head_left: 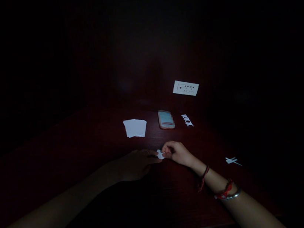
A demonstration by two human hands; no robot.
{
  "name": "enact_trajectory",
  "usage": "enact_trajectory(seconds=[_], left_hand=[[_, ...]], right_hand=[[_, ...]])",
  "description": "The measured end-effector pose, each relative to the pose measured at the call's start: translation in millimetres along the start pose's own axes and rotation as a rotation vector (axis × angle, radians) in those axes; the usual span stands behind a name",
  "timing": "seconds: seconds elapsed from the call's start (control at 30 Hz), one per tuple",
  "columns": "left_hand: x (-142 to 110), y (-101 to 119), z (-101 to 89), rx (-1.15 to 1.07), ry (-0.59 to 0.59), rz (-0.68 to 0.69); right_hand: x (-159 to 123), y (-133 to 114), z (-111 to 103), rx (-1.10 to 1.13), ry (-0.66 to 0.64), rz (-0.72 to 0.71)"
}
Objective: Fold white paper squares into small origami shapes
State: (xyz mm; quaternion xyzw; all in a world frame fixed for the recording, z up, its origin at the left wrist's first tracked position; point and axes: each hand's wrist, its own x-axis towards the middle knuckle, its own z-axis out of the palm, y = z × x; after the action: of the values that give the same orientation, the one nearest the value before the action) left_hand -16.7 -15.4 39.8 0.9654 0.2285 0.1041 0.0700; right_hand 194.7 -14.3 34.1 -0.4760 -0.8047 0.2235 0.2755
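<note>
A small piece of white paper (160,154) is between my two hands, low over the dark red table. My left hand (136,164) reaches in from the left, its fingertips closed on the paper's left side. From the right, my right hand (178,153) pinches the other side with bent fingers. Part of the paper is hidden by the fingers. Just beyond my left hand lies a loose stack of white paper sheets (136,127). A blurred, pale blue rectangular object (166,119) lies beyond my right hand.
Small folded white paper pieces (187,120) lie right of the blue object. Thin paper strips (232,161) rest farther right, near my right forearm. A white socket panel (185,88) is at the back. Dark surroundings hide much of the table (102,143).
</note>
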Motion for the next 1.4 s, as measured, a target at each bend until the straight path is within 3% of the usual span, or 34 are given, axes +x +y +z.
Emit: enact_trajectory(seconds=[0.1, 0.23, 0.47, 0.6, 1.1, 1.4], left_hand=[[1.3, 3.6, -6.6, -0.009, -0.043, -0.035], [2.6, 5.2, -6.9, -0.006, 0.006, -0.026], [-1.0, -0.8, 1.1, -0.024, 0.057, 0.008], [-2.8, -5.3, 1.2, -0.021, 0.037, 0.025], [1.6, 3.9, -13.1, 0.008, -0.028, -0.008], [2.7, -0.5, -10.6, 0.008, -0.022, 0.027]], right_hand=[[5.1, 2.9, 3.2, 0.055, -0.024, 0.098], [4.9, 0.3, 2.0, 0.032, -0.004, 0.078], [-16.0, -8.3, -19.5, -0.215, -0.049, -0.356], [-21.3, -10.4, -24.7, -0.341, -0.159, -0.456], [-24.8, -18.9, -23.1, -0.532, -0.252, -0.457], [-24.3, -15.9, -24.2, -0.556, -0.255, -0.430]])
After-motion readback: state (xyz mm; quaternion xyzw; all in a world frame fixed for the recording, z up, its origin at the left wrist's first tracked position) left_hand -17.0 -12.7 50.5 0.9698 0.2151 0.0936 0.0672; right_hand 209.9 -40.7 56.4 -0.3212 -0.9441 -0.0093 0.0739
